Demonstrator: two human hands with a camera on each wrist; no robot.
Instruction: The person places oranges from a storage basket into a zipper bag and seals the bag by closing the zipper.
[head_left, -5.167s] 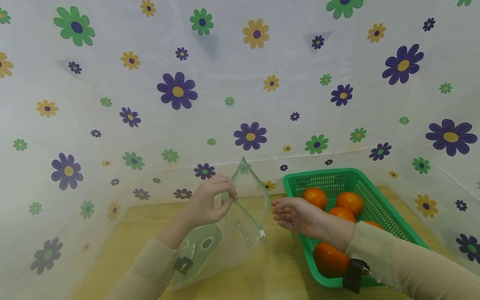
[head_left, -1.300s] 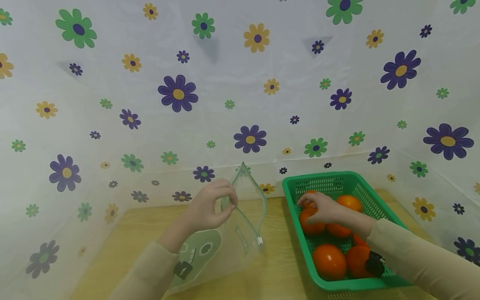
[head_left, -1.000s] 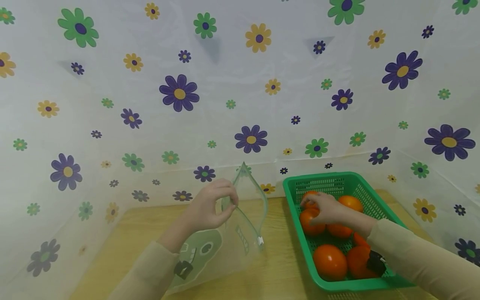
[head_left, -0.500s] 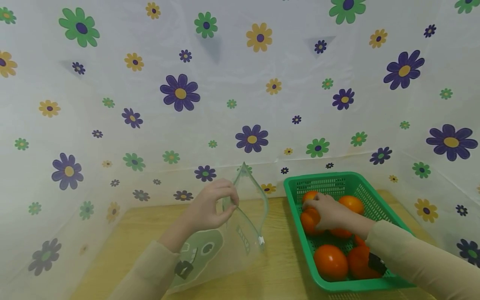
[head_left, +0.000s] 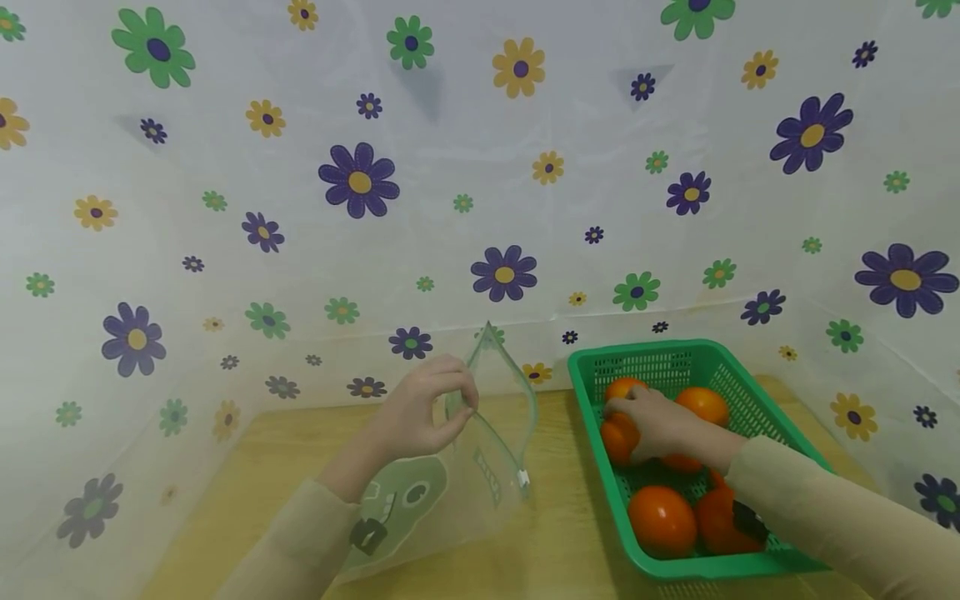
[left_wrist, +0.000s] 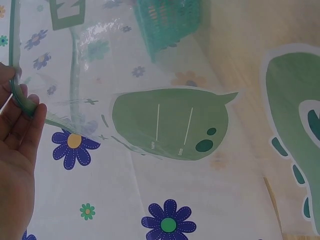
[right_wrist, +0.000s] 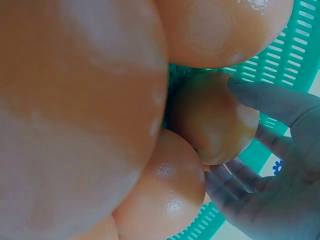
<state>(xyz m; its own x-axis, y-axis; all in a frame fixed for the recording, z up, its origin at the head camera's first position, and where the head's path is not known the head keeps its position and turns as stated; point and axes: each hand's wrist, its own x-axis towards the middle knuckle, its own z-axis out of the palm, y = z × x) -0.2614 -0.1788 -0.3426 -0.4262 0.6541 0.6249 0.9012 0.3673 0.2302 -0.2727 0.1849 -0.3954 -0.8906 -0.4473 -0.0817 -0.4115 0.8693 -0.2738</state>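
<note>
My left hand [head_left: 423, 412] pinches the rim of a clear zip bag [head_left: 487, 517] with a green cartoon print. The bag's mouth gapes, and a white slider [head_left: 522, 477] sits at its near corner. In the left wrist view, the fingertips hold the green zip strip. My right hand [head_left: 663, 425] is down inside the green basket, gripping a round, glossy orange-red fruit [head_left: 619, 438] by the left wall. The right wrist view shows thumb and fingers curled on either side of that fruit [right_wrist: 215, 120]. The hand partly hides it in the head view.
Several similar fruits lie in the basket [head_left: 621, 521], among them a near one [head_left: 662, 522] and a far one [head_left: 702, 407]. The basket stands right of the bag on a wooden table [head_left: 255, 467]. A flower-printed sheet [head_left: 450, 242] encloses the back and sides.
My right hand has gone from beside the bag's mouth into the basket, and its fingers have closed round a fruit. My left hand still holds the bag in nearly the same place.
</note>
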